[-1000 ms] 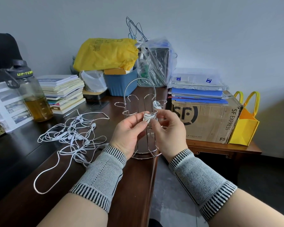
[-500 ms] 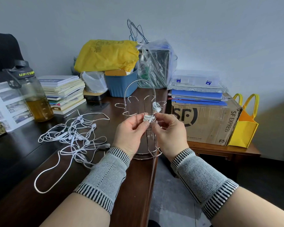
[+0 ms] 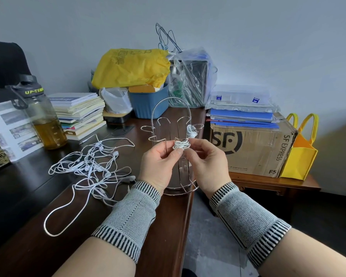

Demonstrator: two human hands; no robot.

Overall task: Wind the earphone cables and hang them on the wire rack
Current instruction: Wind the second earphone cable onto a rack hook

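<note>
A small wound bundle of white earphone cable [image 3: 181, 145] is pinched between my left hand [image 3: 160, 166] and my right hand [image 3: 207, 164], right in front of a lower arm of the chrome wire rack [image 3: 171, 108]. The rack stands near the dark desk's right edge, behind my hands. Another wound white bundle [image 3: 192, 130] hangs on the rack's upper right arm. A loose tangle of white earphones [image 3: 92, 166] lies on the desk to the left of my hands.
A water bottle with amber liquid [image 3: 42, 118] and a stack of books [image 3: 79, 114] stand at the left. A blue tub [image 3: 148, 102] under a yellow bag, an SF cardboard box [image 3: 252, 148] and a yellow tote [image 3: 300, 154] crowd the back and right. The desk edge [image 3: 186, 226] drops off below my right wrist.
Both hands have lifted the wound bundle slightly up and closer to the rack's lower arm. The tangle on the desk has not moved.
</note>
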